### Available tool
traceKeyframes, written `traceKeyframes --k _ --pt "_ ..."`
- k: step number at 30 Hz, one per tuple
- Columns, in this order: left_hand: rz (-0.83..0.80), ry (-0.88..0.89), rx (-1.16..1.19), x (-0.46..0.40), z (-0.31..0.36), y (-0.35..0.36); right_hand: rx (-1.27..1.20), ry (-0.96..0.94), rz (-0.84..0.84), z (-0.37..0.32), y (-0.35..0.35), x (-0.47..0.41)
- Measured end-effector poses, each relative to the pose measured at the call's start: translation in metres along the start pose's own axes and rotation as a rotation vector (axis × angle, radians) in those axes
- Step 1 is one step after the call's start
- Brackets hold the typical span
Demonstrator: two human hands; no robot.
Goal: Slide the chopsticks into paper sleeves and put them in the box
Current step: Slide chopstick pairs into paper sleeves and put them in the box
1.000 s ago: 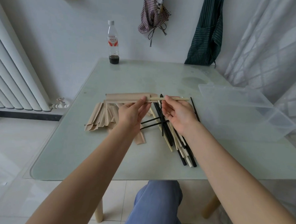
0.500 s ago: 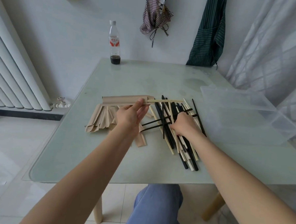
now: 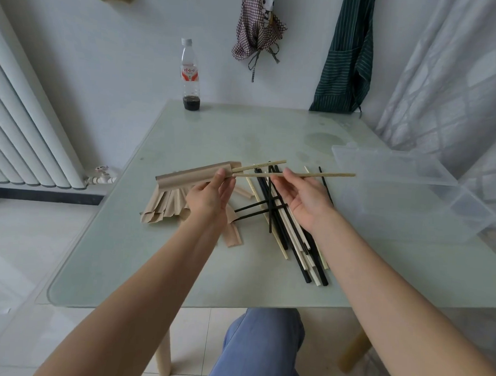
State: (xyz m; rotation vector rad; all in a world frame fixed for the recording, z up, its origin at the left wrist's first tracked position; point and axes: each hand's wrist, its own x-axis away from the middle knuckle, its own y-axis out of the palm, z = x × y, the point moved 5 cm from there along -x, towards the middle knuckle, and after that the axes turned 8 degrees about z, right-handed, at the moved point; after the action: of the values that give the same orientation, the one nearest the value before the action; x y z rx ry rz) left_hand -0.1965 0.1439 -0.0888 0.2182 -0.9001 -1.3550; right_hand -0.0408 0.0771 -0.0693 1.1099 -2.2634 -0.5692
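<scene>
Item: one brown paper sleeve (image 3: 196, 173), held above the glass table (image 3: 157, 257) by the left hand (image 3: 212, 197), which is clasped about the sleeve's open right end with the thumb on top. One light wooden chopstick (image 3: 261, 166) is lodged in the sleeve mouth, its free end angled up to the right. A second light chopstick (image 3: 322, 175) is pinched by the fingertips of the right hand (image 3: 301, 196); its left tip lies at the sleeve mouth, just below the first, and its other end points toward the box. Whether this tip is already inside the sleeve cannot be told. Loose stock: a heap of black and light chopsticks (image 3: 290, 236) is spread on the table beneath and in front of the right hand, several crossed over one another. A fan of spare brown sleeves (image 3: 165, 206) lies flat under the left hand. A clear plastic box (image 3: 413, 190) stands at the right edge of the table, well apart from the held sleeve. A bottle (image 3: 190, 75) with dark liquid at its bottom stands at the far edge by the wall.
</scene>
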Motion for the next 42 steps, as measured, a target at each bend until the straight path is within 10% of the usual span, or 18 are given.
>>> traceKeyframes --k 22,29,42 --pt "-0.117 0.03 -0.057 0.013 0.005 0.01 0.506 -0.236 0.181 -0.016 0.008 0.015" --pt "-0.113 0.043 -0.09 0.012 0.006 0.007 1.521 -1.156 0.091 -0.04 0.031 0.033" --pt "-0.193 0.087 -0.163 0.022 0.008 0.016 1.471 -0.793 -0.091 -0.042 0.039 0.017"
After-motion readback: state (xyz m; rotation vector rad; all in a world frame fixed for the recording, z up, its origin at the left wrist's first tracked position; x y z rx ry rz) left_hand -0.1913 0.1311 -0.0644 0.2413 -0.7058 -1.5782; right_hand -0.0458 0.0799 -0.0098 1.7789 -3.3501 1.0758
